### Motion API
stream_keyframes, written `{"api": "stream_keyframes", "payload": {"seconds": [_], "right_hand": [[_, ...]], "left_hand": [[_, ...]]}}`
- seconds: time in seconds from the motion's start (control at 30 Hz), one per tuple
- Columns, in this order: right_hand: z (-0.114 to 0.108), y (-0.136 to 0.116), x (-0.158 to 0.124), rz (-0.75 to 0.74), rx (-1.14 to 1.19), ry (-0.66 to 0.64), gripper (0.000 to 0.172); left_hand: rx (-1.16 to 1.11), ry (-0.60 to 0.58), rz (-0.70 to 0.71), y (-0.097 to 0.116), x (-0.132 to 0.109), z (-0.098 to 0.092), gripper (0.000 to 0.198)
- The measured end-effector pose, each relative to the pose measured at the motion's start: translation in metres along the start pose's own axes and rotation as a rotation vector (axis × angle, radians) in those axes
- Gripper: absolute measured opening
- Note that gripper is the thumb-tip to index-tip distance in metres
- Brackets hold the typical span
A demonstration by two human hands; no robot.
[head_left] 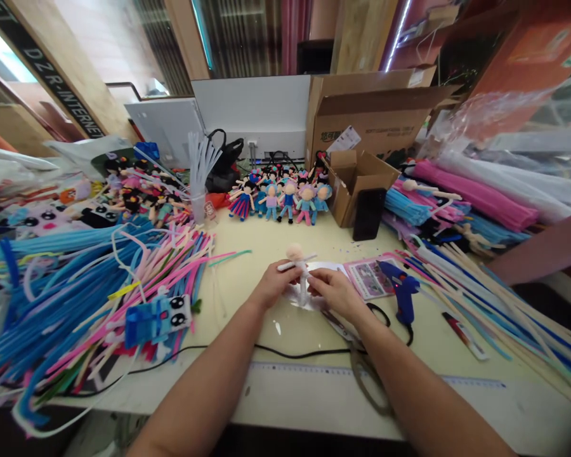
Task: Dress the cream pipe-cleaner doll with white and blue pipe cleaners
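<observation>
We grip one pale doll (pixel 301 266), left hand (pixel 272 287) and right hand (pixel 335 293) both closed on it, above the table (pixel 266 244), one glue gun (pixel 402 293) just beside, perhaps six finished dolls (pixel 285 200) behind.

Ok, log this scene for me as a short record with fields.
hands: left hand and right hand both pinch a white doll with a peach head
beside right hand: blue glue gun; scissors by the right forearm
left side: pile of pipe cleaners
behind: row of finished dolls; open cardboard box
surface: pale table
</observation>
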State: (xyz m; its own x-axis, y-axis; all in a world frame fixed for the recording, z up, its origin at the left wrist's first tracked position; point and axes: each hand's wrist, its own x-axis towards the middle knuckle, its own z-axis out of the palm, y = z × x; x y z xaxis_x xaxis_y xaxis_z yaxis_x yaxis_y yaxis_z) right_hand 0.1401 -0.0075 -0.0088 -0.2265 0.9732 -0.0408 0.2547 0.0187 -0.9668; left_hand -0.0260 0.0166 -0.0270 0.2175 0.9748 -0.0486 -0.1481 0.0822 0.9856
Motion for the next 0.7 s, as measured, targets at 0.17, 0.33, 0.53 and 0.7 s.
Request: {"api": "stream_keyframes", "payload": {"seconds": [0.17,0.33,0.53,0.7], "right_hand": [[-0.009,0.001,0.0,0.144,0.302,0.059,0.024],[-0.017,0.001,-0.001,0.154,0.487,0.125,0.033],[-0.012,0.003,-0.003,0.161,0.496,0.12,0.034],[-0.01,0.008,0.001,0.192,0.504,0.135,0.032]], "left_hand": [[0.066,-0.035,-0.045,0.0,0.001,-0.001,0.027],[0.12,0.034,-0.075,0.004,0.001,0.0,0.023],[0.089,0.106,-0.052,0.002,0.0,-0.003,0.019],[-0.048,0.172,-0.093,0.006,-0.001,-0.002,0.018]]}}
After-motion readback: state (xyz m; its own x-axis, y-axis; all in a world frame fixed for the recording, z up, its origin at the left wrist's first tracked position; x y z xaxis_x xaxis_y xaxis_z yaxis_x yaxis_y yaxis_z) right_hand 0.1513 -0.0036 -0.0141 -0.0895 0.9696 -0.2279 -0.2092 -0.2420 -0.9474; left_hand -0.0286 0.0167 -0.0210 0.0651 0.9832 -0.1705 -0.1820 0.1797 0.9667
